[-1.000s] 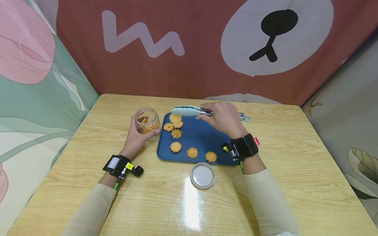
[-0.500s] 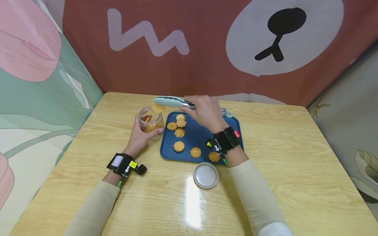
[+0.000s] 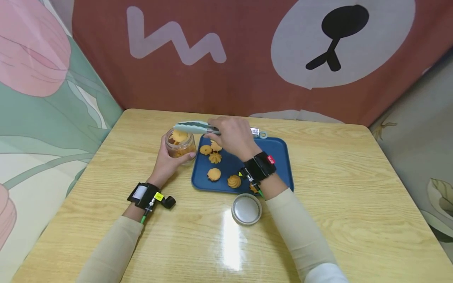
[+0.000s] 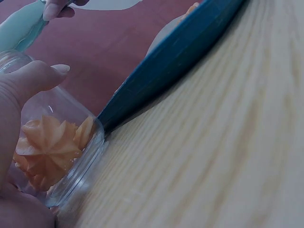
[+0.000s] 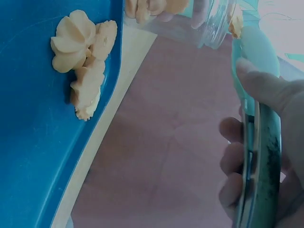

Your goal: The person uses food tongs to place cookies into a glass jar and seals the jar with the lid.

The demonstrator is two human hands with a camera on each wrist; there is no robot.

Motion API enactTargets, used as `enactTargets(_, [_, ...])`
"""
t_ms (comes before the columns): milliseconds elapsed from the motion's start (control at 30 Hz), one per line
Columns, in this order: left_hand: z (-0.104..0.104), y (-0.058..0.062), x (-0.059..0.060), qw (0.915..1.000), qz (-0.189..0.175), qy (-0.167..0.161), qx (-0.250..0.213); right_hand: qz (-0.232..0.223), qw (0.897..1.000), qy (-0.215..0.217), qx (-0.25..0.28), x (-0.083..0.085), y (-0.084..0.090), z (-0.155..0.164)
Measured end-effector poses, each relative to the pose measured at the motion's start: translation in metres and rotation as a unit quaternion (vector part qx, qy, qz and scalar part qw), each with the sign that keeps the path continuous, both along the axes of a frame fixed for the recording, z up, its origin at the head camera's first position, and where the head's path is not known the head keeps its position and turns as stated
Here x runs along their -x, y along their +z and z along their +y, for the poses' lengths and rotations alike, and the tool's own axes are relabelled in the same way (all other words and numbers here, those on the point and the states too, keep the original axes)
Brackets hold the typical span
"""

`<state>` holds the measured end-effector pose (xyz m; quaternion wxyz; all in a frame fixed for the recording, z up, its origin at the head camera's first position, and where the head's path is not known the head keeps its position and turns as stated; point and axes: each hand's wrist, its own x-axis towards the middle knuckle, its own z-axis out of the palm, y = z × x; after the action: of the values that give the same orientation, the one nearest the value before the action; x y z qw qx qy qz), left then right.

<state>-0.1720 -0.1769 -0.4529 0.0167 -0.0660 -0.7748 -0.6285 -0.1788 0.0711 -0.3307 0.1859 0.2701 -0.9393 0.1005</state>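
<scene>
My left hand (image 3: 169,159) grips a clear jar (image 3: 187,151) that stands by the left edge of a blue tray (image 3: 262,165). Through the jar's wall in the left wrist view, ridged cookies (image 4: 50,147) show at the bottom. My right hand (image 3: 235,137) squeezes a pair of tongs (image 3: 192,126) with pale mint tips and metal arms. At the jar's mouth, a round cookie (image 3: 179,136) sits beneath the tong tips. In the right wrist view the tips (image 5: 259,50) meet a cookie edge at the rim. Whether the tongs still pinch it, I cannot tell.
Several cookies (image 3: 215,158) lie on the tray's left side and front; my right forearm partly covers one. A round lid (image 3: 246,209) rests on the wooden table (image 3: 198,236) before the tray. A printed cloth (image 3: 247,86) hangs behind the table.
My right hand has moved left with the tongs, carrying a cookie from above the tray's back-left corner to the jar's mouth. My left hand keeps hold of the jar.
</scene>
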Motion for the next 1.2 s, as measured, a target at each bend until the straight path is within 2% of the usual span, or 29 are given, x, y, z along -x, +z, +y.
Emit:
enactTargets(200, [0.0,0.001,-0.001,1.0,0.001,0.0,-0.001,-0.024,0.999,-0.007,-0.026,-0.003,0.002,0.001])
enactTargets(433, [0.001,0.003,-0.002,1.0,0.002,-0.001,-0.005,-0.039,0.999,-0.008,-0.011,-0.006,0.0,0.01])
enactTargets(733, [0.0,0.0,-0.002,0.9999,0.002,-0.003,-0.012,-0.049,0.999,-0.02,-0.005,-0.017,0.002,0.034])
enactTargets(967, [-0.001,0.001,-0.002,0.9999,0.002,0.0,-0.011,-0.036,0.999,-0.031,-0.005,-0.031,-0.001,0.058])
enactTargets(1200, [-0.001,0.0,-0.002,1.0,0.003,-0.003,-0.008,-0.029,0.998,-0.043,-0.031,-0.054,0.0,0.086])
